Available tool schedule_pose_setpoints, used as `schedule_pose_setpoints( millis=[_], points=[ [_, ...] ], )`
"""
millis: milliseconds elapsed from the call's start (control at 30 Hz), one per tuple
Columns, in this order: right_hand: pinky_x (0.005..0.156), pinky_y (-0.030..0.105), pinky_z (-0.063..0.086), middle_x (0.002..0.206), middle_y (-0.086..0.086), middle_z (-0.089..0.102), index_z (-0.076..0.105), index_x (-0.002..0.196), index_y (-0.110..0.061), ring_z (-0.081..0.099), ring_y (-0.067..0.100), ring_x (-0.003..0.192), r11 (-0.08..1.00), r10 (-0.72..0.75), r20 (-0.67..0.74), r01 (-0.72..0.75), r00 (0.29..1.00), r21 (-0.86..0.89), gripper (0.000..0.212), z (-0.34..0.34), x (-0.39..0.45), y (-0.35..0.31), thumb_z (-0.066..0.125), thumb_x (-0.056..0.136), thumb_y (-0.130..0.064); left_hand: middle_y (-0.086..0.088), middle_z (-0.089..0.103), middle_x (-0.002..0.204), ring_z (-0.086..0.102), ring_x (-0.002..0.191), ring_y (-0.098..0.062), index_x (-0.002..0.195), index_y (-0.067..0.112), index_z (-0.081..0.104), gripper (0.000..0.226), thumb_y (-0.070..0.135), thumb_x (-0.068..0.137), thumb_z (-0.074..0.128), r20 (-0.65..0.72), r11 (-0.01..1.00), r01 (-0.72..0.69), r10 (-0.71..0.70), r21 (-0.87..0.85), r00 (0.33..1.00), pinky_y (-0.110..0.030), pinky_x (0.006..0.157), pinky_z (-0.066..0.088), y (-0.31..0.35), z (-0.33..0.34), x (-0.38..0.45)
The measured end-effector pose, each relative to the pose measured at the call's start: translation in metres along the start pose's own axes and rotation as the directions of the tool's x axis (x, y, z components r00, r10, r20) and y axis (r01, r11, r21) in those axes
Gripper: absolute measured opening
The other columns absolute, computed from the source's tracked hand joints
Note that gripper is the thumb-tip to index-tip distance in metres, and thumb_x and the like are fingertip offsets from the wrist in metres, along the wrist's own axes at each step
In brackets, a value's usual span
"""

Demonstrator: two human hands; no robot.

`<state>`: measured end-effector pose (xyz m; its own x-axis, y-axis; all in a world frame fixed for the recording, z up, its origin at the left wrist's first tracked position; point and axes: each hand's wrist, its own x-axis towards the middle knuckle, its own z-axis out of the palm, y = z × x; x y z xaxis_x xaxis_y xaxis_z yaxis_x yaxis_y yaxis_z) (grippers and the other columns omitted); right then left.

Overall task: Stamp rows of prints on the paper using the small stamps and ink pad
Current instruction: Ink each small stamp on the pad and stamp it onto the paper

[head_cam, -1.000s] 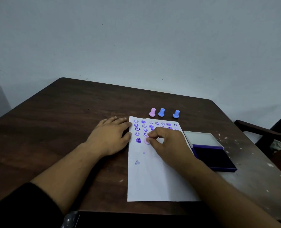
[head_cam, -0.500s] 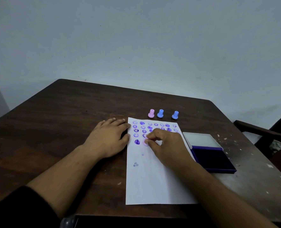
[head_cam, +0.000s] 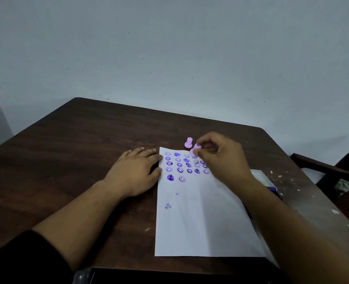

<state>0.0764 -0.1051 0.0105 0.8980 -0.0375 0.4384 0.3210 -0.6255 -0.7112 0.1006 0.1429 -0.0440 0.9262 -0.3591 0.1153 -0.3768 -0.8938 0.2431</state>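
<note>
Pink stamp (head_cam: 195, 150) pinched in right hand (head_cam: 220, 156) above paper's (head_cam: 202, 222) far edge; left hand (head_cam: 136, 171) flat, open.

Ink pad (head_cam: 266, 179): mostly hidden behind the right forearm; 1 pale corner shows.
Held pink stamp (head_cam: 195, 151): blurred, partly covered by fingertips (head_cam: 202, 145).
Prints (head_cam: 187, 165): rightmost ones hidden under the right hand (head_cam: 222, 155).
Chair (head_cam: 331, 171): cut off at the right edge.

Setting: plain domestic or office room. A dark wood-grain table (head_cam: 71, 160) (surface paint-flecked) stands against a bare pale wall (head_cam: 169, 48); a dark wooden chair (head_cam: 321, 171) sits right of the table.
</note>
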Motion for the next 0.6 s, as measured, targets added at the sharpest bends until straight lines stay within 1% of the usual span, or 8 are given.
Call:
schedule_pose_setpoints(
  millis=[100, 167, 267, 300, 367, 433, 567, 600],
  points=[
    [0.062, 0.012, 0.054, 0.086, -0.014, 0.079, 0.076, 0.097, -0.029, 0.073, -0.005, 0.077, 0.998, 0.063, -0.007, -0.063, 0.998, 0.022, 0.022, -0.019, 0.027, 0.0, 0.082, 0.083, -0.012, 0.013, 0.026, 0.17, 0.018, 0.157, -0.017, 0.158, 0.038, 0.036, 0.055, 0.053, 0.105, 0.037, -0.001, 1.0, 0.0, 0.0, -0.004, 1.0, -0.044, 0.125, 0.013, 0.001, 0.0, 0.0],
    [0.066, 0.015, 0.056, 0.088, -0.012, 0.08, 0.078, 0.103, -0.024, 0.074, -0.003, 0.08, 0.996, 0.084, -0.007, -0.084, 0.996, -0.015, 0.022, -0.028, 0.044, 0.005, 0.08, 0.084, -0.013, 0.013, 0.027, 0.169, 0.018, 0.157, -0.017, 0.158, 0.039, 0.036, 0.055, 0.053, 0.105, 0.037, -0.007, 1.0, -0.001, 0.001, -0.006, 1.0, -0.044, 0.125, 0.013, 0.0, 0.0, 0.0],
    [0.059, 0.009, 0.053, 0.081, -0.012, 0.08, 0.078, 0.098, -0.021, 0.077, 0.005, 0.076, 0.993, 0.099, -0.024, -0.101, 0.995, -0.066, 0.016, -0.039, 0.064, 0.014, 0.078, 0.085, -0.012, 0.013, 0.027, 0.169, 0.018, 0.157, -0.016, 0.158, 0.039, 0.036, 0.055, 0.054, 0.104, 0.037, -0.011, 1.0, -0.002, 0.001, -0.009, 1.0, -0.044, 0.125, 0.013, -0.001, 0.001, 0.001],
    [0.06, 0.009, 0.053, 0.08, -0.012, 0.08, 0.077, 0.095, -0.021, 0.077, 0.006, 0.074, 0.991, 0.1, -0.027, -0.102, 0.995, -0.092, 0.014, -0.041, 0.07, 0.018, 0.078, 0.084, -0.012, 0.014, 0.027, 0.169, 0.018, 0.157, -0.016, 0.158, 0.039, 0.036, 0.056, 0.054, 0.104, 0.036, -0.01, 1.0, -0.002, 0.002, -0.011, 1.0, -0.044, 0.126, 0.013, -0.001, 0.001, 0.001],
    [0.068, 0.011, 0.055, 0.08, -0.01, 0.08, 0.076, 0.091, -0.02, 0.075, 0.001, 0.076, 0.982, 0.091, -0.027, -0.094, 0.995, -0.161, 0.011, -0.044, 0.08, 0.026, 0.077, 0.084, -0.012, 0.014, 0.027, 0.169, 0.018, 0.157, -0.015, 0.158, 0.04, 0.036, 0.056, 0.055, 0.104, 0.036, -0.009, 1.0, -0.004, 0.004, -0.012, 1.0, -0.044, 0.126, 0.013, -0.002, 0.002, 0.002],
    [0.068, 0.01, 0.052, 0.081, -0.01, 0.08, 0.076, 0.091, -0.019, 0.073, -0.003, 0.077, 0.97, 0.095, -0.012, -0.096, 0.995, -0.225, 0.01, -0.043, 0.088, 0.035, 0.077, 0.084, -0.012, 0.014, 0.027, 0.169, 0.018, 0.156, -0.015, 0.158, 0.04, 0.035, 0.056, 0.055, 0.104, 0.036, -0.011, 1.0, -0.006, 0.006, -0.008, 1.0, -0.044, 0.125, 0.014, -0.003, 0.003, 0.002],
    [0.057, 0.002, 0.045, 0.083, -0.015, 0.076, 0.075, 0.097, -0.023, 0.072, -0.004, 0.074, 0.945, 0.163, 0.049, -0.142, 0.985, -0.295, 0.019, -0.033, 0.098, 0.055, 0.083, 0.082, -0.014, 0.014, 0.026, 0.169, 0.018, 0.156, -0.015, 0.158, 0.04, 0.035, 0.057, 0.056, 0.103, 0.035, -0.01, 1.0, -0.003, 0.003, -0.005, 1.0, -0.043, 0.125, 0.013, -0.003, 0.004, 0.004],
    [0.056, 0.003, 0.047, 0.084, -0.016, 0.075, 0.075, 0.101, -0.024, 0.072, -0.002, 0.075, 0.942, 0.176, 0.062, -0.15, 0.982, -0.299, 0.024, -0.03, 0.098, 0.06, 0.084, 0.081, -0.014, 0.014, 0.026, 0.169, 0.018, 0.156, -0.015, 0.158, 0.04, 0.035, 0.057, 0.056, 0.103, 0.035, -0.011, 1.0, -0.004, 0.004, -0.003, 1.0, -0.043, 0.125, 0.013, -0.003, 0.004, 0.004]
  ],
)
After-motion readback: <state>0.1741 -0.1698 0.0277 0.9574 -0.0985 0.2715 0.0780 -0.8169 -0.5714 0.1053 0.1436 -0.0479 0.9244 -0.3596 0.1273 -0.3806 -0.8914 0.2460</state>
